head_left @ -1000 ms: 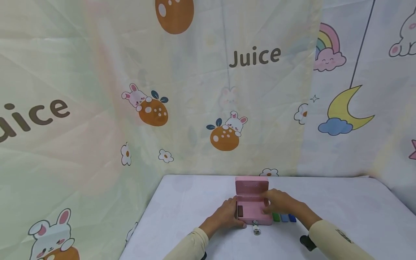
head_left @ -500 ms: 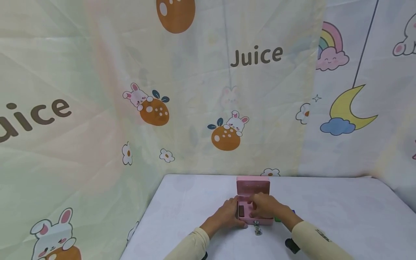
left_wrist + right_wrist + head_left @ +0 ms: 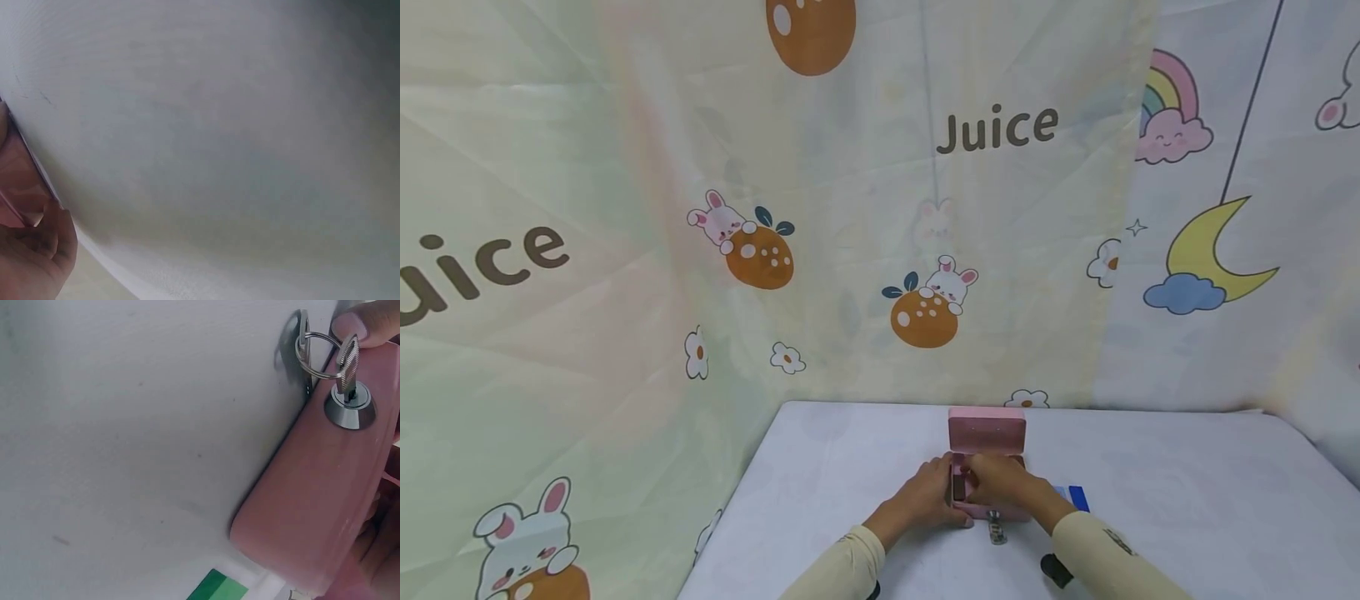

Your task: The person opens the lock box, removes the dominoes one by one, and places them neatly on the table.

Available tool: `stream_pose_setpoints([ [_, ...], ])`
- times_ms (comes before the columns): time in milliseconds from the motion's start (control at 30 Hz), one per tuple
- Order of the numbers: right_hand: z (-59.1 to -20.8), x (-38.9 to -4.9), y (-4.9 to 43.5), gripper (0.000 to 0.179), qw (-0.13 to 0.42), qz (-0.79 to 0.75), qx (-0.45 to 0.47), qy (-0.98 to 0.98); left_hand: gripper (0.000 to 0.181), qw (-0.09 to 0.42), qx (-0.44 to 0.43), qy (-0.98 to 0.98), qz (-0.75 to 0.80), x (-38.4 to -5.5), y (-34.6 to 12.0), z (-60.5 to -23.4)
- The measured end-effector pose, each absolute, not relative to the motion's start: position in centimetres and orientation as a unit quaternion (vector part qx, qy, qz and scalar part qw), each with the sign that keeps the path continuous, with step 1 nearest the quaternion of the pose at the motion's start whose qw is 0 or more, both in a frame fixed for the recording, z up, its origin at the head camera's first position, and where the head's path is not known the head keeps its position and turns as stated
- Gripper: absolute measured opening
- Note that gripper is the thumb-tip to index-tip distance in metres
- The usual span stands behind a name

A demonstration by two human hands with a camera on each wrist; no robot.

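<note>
A pink metal cash box [image 3: 987, 435] stands on the white table with its lid up. My left hand [image 3: 925, 497] grips its left end, the thumb at the front corner and the fingers farther back. Inside the box, curled fingers of my right hand [image 3: 1000, 479] are near the left end, beside a dark rectangular piece [image 3: 958, 487]. Whether those fingers hold anything is hidden. Keys on a ring [image 3: 319, 359] hang from the lock [image 3: 351, 406] on the front wall, close to the left thumb [image 3: 350, 326].
Right of the box lie a blue strip [image 3: 1078, 498] and a light blue strip [image 3: 1060, 492], partly behind the right forearm. A green strip [image 3: 217, 587] is near the box corner. A printed curtain [image 3: 850, 208] rises behind the table [image 3: 865, 433].
My right hand has moved left inside the box, from its right end to near the dark piece. The right forearm now covers more of the coloured strips. My left hand stays on the box.
</note>
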State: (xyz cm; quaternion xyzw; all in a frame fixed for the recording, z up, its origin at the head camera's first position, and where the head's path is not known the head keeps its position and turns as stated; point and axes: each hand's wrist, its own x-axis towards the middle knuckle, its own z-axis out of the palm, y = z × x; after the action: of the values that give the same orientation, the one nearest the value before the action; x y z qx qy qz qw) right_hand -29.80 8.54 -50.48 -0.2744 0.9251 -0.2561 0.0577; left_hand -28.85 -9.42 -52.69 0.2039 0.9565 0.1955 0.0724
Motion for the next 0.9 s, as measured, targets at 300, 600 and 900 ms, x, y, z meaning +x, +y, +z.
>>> stream_pose_setpoints([
  [300,-51.1,-30.3,8.0,0.025,0.046,-0.244,-0.284,0.926,0.107,0.067,0.212,0.957,0.186,-28.8,-9.4,-52.6],
  [600,-51.6,-30.5,7.8,0.029,0.017,-0.227,-0.291,0.929,0.106,0.064,0.209,0.959,0.180,-28.9,-9.3,-52.7],
  [900,-51.8,-30.5,7.9,0.024,0.021,-0.232,-0.288,0.929,0.105,0.067,0.212,0.956,0.189,-28.8,-9.1,-52.4],
])
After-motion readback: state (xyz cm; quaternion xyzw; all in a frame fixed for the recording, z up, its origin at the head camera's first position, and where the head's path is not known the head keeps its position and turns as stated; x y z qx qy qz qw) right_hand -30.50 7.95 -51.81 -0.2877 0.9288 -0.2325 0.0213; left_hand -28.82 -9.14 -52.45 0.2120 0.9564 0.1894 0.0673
